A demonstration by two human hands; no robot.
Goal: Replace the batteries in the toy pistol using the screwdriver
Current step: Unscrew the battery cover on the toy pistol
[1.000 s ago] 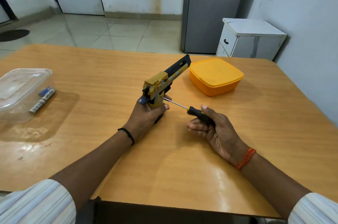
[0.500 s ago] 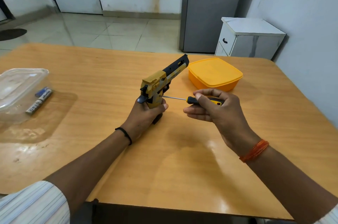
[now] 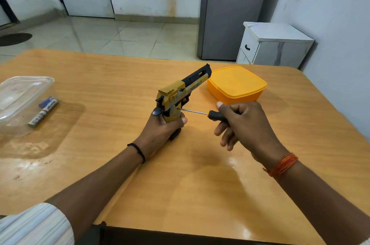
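Standing grip-down on the bench [image 3: 200,174], the toy pistol [image 3: 180,94] is gripped by the left hand [image 3: 162,130]; the right hand [image 3: 244,124], just beside, clasps the screwdriver [image 3: 202,113], shaft level, tip touching the pistol's right side.

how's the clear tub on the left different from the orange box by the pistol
The clear tub is see-through and shows batteries at its right edge; the orange box is opaque, its contents hidden. The tub sits at the table's left edge, the box just beyond the toy pistol. Both are rounded-square plastic containers.
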